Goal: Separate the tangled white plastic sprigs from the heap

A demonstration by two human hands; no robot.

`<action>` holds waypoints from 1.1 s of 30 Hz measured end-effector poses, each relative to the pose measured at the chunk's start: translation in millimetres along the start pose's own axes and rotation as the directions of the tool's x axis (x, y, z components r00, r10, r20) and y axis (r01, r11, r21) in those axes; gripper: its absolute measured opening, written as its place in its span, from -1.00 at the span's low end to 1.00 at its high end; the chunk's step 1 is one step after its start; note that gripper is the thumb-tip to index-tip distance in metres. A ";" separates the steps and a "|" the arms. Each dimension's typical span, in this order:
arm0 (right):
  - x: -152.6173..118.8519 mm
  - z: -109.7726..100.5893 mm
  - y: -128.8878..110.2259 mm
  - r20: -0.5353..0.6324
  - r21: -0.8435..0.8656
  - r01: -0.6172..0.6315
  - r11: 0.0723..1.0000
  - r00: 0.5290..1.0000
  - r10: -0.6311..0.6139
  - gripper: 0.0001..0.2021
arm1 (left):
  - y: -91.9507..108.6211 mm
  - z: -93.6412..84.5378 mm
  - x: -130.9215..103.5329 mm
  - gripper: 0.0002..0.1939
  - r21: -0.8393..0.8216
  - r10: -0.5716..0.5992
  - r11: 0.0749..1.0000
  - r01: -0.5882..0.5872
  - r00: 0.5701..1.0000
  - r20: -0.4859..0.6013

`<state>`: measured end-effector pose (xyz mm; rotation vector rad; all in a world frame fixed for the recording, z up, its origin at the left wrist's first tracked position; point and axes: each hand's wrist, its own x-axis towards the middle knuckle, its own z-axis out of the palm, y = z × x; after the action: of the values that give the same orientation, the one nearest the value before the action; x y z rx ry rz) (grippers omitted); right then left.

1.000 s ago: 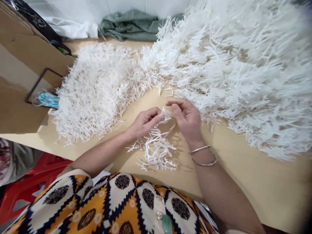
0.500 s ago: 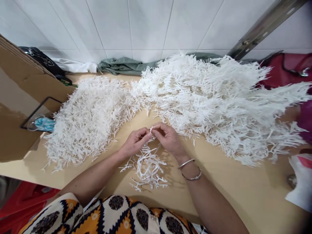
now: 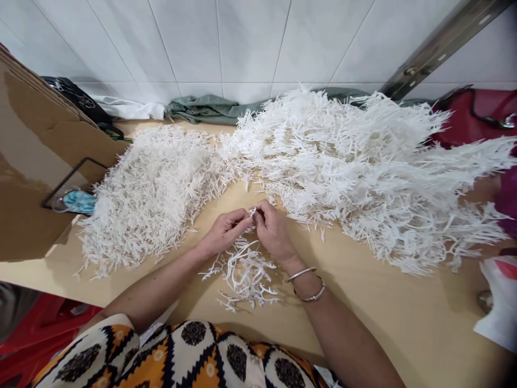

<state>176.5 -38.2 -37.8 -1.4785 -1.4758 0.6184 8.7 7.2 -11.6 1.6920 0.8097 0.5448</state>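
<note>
My left hand (image 3: pixel 226 231) and my right hand (image 3: pixel 271 229) meet over the tabletop, fingertips nearly touching. Both pinch a small white branched piece (image 3: pixel 252 212) between them; its lower part is hidden by the fingers. Just below lies a loose cluster of white branched strands (image 3: pixel 246 275) on the table. A dense heap of short white pieces (image 3: pixel 145 199) spreads to the left. On the right is a larger pile of long white branched strands (image 3: pixel 343 161).
A cardboard box (image 3: pixel 48 161) with a black wire loop stands at the left of the table (image 3: pixel 363 302). Green cloth (image 3: pixel 202 109) lies along the tiled wall. A red bag (image 3: pixel 480 116) and part of another person in purple (image 3: pixel 509 194) are at the right.
My right hand has turned slightly, with its wrist moved a little left. More of the small white piece shows between the fingertips. The view has shifted slightly.
</note>
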 end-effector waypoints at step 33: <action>0.3 -17.2 5.6 -0.005 0.224 0.067 0.972 0.998 -0.068 -0.83 | 0.4 3.1 0.8 -0.56 -0.294 -0.017 0.956 0.001 0.998 -0.053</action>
<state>194.1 -41.4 -34.9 -1.2489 -1.4026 0.7213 11.6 5.8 -12.1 1.4042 0.7357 0.6733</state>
